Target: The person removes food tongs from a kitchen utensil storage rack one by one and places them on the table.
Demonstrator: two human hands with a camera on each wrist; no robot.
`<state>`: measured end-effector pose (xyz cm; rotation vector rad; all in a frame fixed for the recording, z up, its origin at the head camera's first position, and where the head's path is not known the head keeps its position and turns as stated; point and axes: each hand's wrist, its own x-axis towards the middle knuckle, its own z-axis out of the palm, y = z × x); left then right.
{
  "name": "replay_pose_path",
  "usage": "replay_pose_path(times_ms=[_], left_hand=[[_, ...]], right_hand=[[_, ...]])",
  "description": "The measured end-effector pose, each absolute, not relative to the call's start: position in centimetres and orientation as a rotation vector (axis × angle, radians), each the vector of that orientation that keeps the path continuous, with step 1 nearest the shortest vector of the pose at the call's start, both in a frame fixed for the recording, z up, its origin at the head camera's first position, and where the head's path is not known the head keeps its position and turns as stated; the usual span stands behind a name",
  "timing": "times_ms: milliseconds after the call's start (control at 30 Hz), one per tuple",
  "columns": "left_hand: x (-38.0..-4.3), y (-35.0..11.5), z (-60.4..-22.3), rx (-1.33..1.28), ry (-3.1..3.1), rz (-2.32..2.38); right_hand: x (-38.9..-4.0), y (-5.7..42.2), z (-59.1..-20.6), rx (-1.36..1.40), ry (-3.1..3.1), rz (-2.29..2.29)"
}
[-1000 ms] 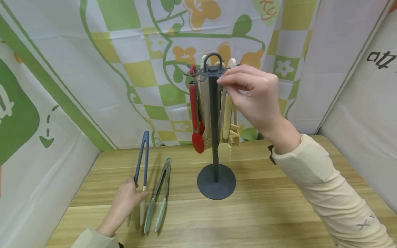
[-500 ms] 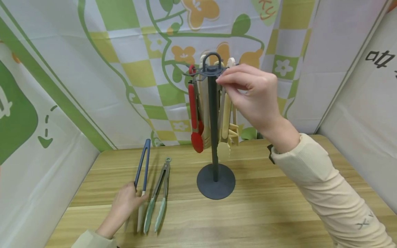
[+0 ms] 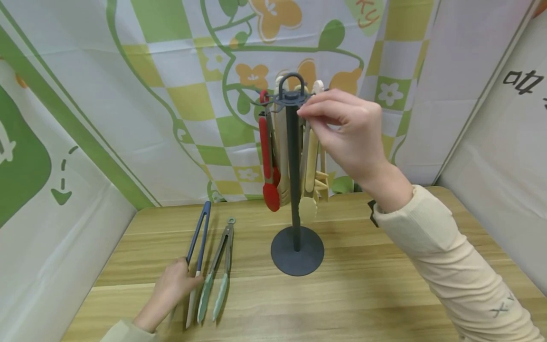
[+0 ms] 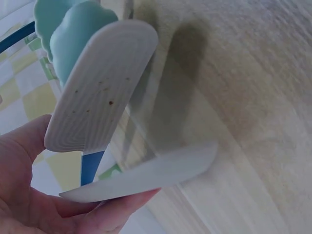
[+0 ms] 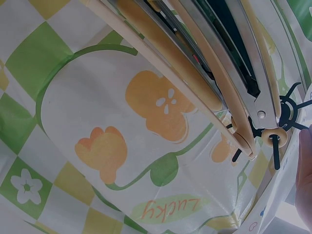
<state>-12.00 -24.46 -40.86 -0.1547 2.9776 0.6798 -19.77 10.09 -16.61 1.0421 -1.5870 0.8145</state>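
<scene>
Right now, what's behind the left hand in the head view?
The blue tongs pass behind the left hand, with the table beyond. Their pale tips show below it; the stretch it covers is hidden.

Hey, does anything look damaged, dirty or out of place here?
Yes: small brown specks dot a pale tip of the blue tongs in the left hand. They look odd on that light surface; stains or chips, I can't tell.

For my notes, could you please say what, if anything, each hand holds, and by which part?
Left hand: blue tongs, by their pale ends. Right hand: at the stand's top; its hold cannot be told.
</scene>
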Motion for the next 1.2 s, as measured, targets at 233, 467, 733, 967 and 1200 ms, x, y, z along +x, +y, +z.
replay_pose_path(times_ms=[233,467,733,967,1200], left_hand=[[-11.85,-24.57,-41.28,-0.139,2.976,0.670],[-11.80,-24.60,-41.53,-0.136,2.976,0.634],[-11.76,-24.72,-41.79,-0.148,2.957,0.619],[-11.65,-24.72,-41.81,-0.161,2.932,0.642],[-11.65,-24.71,-41.82,-0.168,2.910,0.624]], right_hand=[[-19.55,9.82,-16.65,1.008,-1.592,0.881],[-19.59,9.95,-16.66,1.025,-1.593,0.852],[-19.54,9.86,-16.67,1.018,-1.595,0.870],[-19.50,9.84,-16.71,1.008,-1.599,0.885],[-19.60,9.94,-16.65,1.028,-1.590,0.855]])
